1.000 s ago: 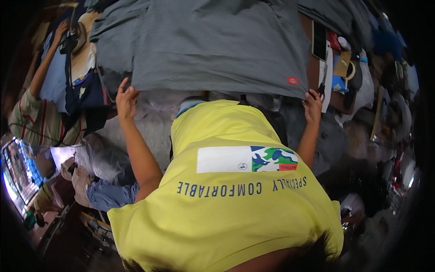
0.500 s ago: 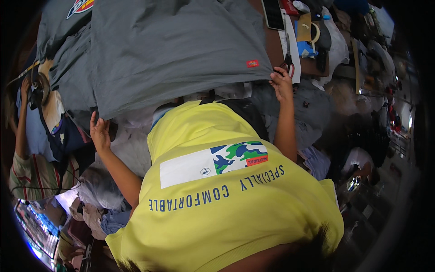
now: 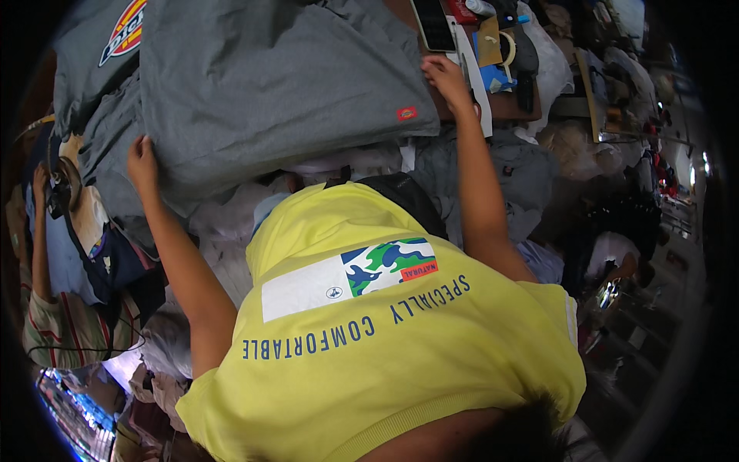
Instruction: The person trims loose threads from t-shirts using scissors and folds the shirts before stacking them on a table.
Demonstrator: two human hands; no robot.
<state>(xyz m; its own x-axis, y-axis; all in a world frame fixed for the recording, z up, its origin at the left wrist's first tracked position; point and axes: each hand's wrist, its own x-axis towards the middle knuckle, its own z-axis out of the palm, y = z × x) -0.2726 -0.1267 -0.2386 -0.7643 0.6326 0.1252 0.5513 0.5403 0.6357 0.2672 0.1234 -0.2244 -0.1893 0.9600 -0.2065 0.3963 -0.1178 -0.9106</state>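
A grey shirt point(image 3: 285, 92) lies spread out in front of me, with a small red label point(image 3: 406, 114) close to its lower right corner. My left hand point(image 3: 142, 163) is closed at the shirt's left edge, fingertips pinched on the fabric. On the opposite side, my right hand point(image 3: 446, 82) has its fingers bent together against the right edge, gripping the cloth there. Beneath the left part lies more grey fabric, where a large printed emblem point(image 3: 125, 32) shows. My right hand and forearm partly cover a pair of scissors point(image 3: 475, 106).
Right of the shirt, a phone point(image 3: 433, 25), a tape roll point(image 3: 507, 48) and a white paper strip point(image 3: 483, 85) lie on the brown table point(image 3: 517, 109). A co-worker's arm point(image 3: 40, 231) is at the left. Piled grey garments point(image 3: 508, 177) sit at the right.
Both my hands have moved from the lower corners up along the shirt's side edges, away from me. The lower hem has dropped a little and the view has shifted slightly.
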